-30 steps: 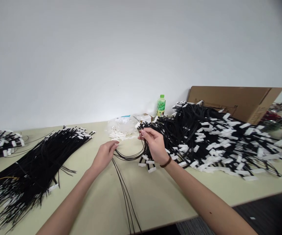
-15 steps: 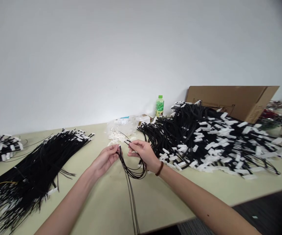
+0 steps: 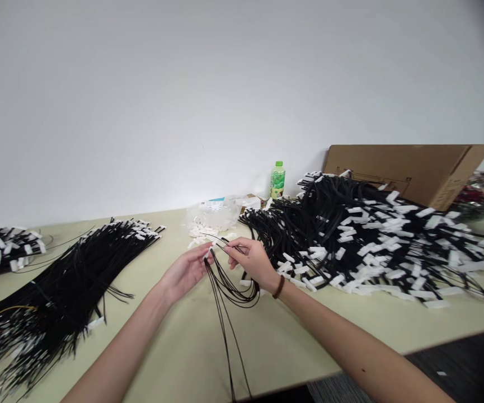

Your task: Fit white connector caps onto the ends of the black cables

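My left hand (image 3: 188,270) pinches a small white connector (image 3: 210,253) between thumb and fingertips, in the middle of the view above the table. Thin black wires (image 3: 224,286) come down from it; some bend into a loop to the right, others hang toward the front edge. My right hand (image 3: 253,261) is closed on thin black wire ends, close to the connector and just right of my left fingertips. One wire tip sticks out past the right thumb and finger. Whether any wire end is inside the connector is too small to tell.
Loose white connectors (image 3: 202,230) lie by a clear plastic bag (image 3: 219,215). Bundled black wires (image 3: 78,268) lie at left, and a large heap of white-tagged wires (image 3: 329,224) at right. Behind stand a green-capped bottle (image 3: 277,180) and a cardboard box (image 3: 396,168).
My right hand has brought its wire ends closer to my left fingertips. The white connector shows more now, and the hanging wires have spread apart. The view has shifted slightly.
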`<state>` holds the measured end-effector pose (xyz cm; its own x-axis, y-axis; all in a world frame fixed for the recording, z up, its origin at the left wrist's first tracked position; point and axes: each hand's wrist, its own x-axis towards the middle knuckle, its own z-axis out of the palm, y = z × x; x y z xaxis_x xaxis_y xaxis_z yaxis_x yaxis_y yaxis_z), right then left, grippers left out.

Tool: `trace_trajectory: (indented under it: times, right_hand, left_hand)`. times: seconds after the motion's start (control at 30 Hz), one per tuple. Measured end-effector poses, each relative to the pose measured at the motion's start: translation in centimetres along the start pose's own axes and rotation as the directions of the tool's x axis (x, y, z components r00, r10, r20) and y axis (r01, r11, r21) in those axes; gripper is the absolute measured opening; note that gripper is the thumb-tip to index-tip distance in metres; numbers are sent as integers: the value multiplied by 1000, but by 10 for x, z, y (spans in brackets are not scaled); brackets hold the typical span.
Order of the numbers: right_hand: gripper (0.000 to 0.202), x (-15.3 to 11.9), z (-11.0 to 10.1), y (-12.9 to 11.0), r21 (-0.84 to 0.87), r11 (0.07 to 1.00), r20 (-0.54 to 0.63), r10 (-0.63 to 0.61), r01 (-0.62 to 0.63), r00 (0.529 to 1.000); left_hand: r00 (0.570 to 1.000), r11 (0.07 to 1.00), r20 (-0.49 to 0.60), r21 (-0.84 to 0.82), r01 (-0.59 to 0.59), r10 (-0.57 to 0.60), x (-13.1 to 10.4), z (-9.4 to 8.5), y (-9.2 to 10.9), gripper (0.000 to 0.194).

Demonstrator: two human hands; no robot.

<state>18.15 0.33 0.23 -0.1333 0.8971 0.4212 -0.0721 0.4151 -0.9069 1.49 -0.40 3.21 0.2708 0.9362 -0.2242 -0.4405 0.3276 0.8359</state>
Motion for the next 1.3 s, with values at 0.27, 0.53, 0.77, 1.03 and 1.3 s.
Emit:
trace_trajectory:
  times: [0.27,0.53,0.77,1.03,1.3]
  right_hand:
    - [14,2,-6,-5,-308,930,-2,-213,202,977]
    - [9,2,-8,-8,-384,857,123,-321,343,939]
    - [10,2,-8,-8,-409,823,185,-347,394,919]
    - [19,8,-22,-16,-491,776,-54,-481,396,875]
    - [26,25,-48,-26,143,952,-571,-144,270,808]
  left_hand:
    - [999,999,28,-37,23,-22,6,-4,-3,13]
    - [999,988,-7,150,-39,40,1,-3,-8,5]
    - [997,948,25,308,-75,71,-2,0,-8,14]
    - [990,955,-38,271,-119,134,8,-9,-11,17]
    - [938,971,-259,125,-205,231,14,-18,-7,8]
